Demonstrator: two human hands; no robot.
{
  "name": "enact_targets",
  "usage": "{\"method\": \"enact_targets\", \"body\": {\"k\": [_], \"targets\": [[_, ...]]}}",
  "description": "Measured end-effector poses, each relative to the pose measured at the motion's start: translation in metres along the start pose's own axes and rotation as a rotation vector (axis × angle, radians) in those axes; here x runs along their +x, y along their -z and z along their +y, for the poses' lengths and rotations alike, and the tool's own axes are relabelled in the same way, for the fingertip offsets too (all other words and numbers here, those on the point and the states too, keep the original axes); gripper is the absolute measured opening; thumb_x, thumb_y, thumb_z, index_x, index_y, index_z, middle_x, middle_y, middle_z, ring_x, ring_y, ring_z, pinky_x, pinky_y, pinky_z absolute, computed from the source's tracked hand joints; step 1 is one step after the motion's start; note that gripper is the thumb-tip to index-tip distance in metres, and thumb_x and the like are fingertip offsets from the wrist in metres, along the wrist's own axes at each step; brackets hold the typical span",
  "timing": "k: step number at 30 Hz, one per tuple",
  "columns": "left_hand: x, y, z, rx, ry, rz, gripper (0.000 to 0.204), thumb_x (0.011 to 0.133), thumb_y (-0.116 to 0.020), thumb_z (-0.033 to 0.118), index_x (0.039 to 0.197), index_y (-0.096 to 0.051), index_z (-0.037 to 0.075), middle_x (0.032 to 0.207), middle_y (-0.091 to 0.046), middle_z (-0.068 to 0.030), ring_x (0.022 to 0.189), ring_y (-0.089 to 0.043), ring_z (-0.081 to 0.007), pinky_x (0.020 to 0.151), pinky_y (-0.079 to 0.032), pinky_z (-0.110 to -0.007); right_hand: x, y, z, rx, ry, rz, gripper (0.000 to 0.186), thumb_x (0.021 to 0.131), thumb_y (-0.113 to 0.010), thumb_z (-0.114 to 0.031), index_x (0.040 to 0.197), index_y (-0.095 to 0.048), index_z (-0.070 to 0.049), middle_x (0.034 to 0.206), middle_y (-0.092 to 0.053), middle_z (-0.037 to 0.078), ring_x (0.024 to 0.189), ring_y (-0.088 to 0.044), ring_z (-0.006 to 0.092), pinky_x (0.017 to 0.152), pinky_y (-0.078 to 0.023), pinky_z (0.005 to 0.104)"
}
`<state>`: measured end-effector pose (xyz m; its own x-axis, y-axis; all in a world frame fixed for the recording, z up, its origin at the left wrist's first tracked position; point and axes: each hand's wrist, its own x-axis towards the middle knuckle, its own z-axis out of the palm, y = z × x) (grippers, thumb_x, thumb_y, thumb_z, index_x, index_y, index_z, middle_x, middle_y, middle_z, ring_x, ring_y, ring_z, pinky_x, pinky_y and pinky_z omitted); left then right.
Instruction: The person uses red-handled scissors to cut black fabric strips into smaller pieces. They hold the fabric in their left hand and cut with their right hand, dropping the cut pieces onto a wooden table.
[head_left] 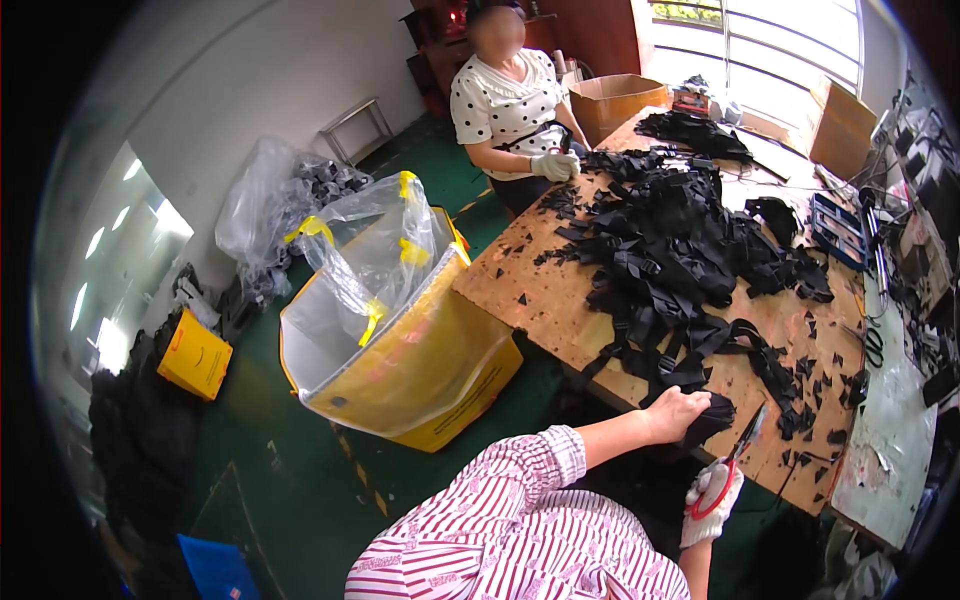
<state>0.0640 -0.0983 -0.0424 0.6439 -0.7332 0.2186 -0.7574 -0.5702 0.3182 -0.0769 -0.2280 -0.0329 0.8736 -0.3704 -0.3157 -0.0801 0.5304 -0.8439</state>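
My bare left hand (671,414) grips a bunch of black fabric (712,423) at the near edge of the wooden table (505,292). My right hand (708,510), in a white glove, holds red-handled scissors (740,448) pointing up beside that fabric. Beyond both hands a large heap of black straps and buckles (660,230) covers much of the table, with several small black scraps (805,375) scattered around it.
A co-worker (510,120) with a gloved hand stands at the table's far left. A yellow bin (420,360) holding clear bags stands left of the table. Cardboard boxes (610,100) are behind, a blue case (838,228) lies right, and plastic sacks (255,210) rest against the wall.
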Motion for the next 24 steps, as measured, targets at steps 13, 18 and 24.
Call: {"method": "enact_targets", "body": {"k": [13,18,24], "targets": [[-0.009,0.016,-0.003,-0.234,0.247,0.408,0.036,0.065,-0.073,0.017,0.096,-0.060,0.003,0.086,-0.061,-0.0163,0.085,-0.059,-0.0343,0.068,-0.048,-0.041,0.003,0.001,-0.003,-0.068,-0.030,0.041,0.004,0.088,-0.047,-0.012,0.086,-0.044,-0.013,0.056,-0.039,-0.004,0.038,-0.037,0.0063,0.029,-0.030,0.0197],[-0.036,0.045,-0.036,-1.985,0.498,0.314,0.031,0.087,-0.053,0.031,0.099,-0.060,0.003,0.096,-0.063,-0.0074,0.080,-0.058,-0.0157,0.078,-0.048,-0.032,0.007,-0.002,-0.003,-0.083,-0.091,0.081,0.003,0.087,-0.052,-0.011,0.088,-0.048,-0.011,0.057,-0.039,-0.005,0.040,-0.036,0.0056,0.032,-0.030,0.0190],[-0.024,0.048,-0.040,-1.259,0.374,0.496,0.022,0.079,-0.066,0.009,0.097,-0.057,0.000,0.085,-0.064,-0.0118,0.081,-0.063,-0.0252,0.072,-0.050,-0.033,0.002,0.019,0.013,-0.112,-0.098,0.042,0.032,0.084,-0.066,-0.019,0.102,-0.042,-0.008,0.069,-0.049,0.002,0.040,-0.044,0.0085,0.036,-0.039,0.0205]]}}
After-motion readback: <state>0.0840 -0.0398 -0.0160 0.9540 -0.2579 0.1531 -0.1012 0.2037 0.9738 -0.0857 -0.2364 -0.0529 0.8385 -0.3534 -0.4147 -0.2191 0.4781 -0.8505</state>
